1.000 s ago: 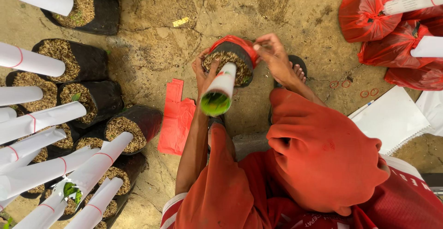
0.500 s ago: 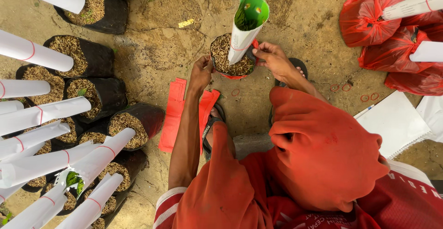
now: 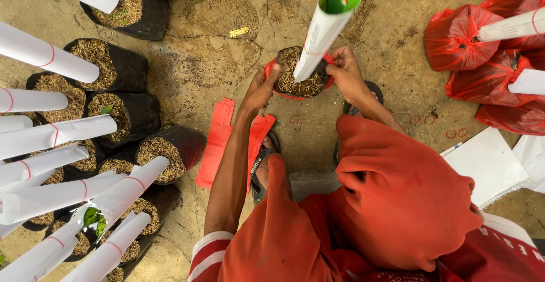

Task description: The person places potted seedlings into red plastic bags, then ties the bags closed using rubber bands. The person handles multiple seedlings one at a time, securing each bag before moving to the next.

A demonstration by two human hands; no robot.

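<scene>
1. A person in an orange top is crouching over bare earth, working with both hands on a seedling bag (image 3: 295, 77) filled with husk-like growing medium, which is sitting on the ground just ahead of the person's sandalled feet.

2. The left hand (image 3: 262, 89) is gripping the bag's left rim, fingers curled over the red plastic wrap (image 3: 278, 92) that is showing around the bag's lower edge.

3. The right hand (image 3: 345, 72) is pinching the opposite rim, thumb and fingers closed on the red plastic at the bag's right side, so the bag is lying squarely between the two grips.

4. A white paper tube (image 3: 321, 35) bound with a red band is standing in the bag and leaning toward the camera, with green leaves showing inside its open top.

5. Flat red plastic bags (image 3: 218, 145) are lying on the ground just beside the left forearm, near the left foot.

6. To the left, a cluster of black seedling bags (image 3: 170, 148) is standing close together, each carrying a similar white tube.

7. At the upper right, red-wrapped bags (image 3: 457, 35) with white tubes are resting together, well apart from the hands.

8. Red rubber bands (image 3: 457, 132) are lying scattered on the dirt to the right, near a white sheet of paper (image 3: 488, 165).
</scene>
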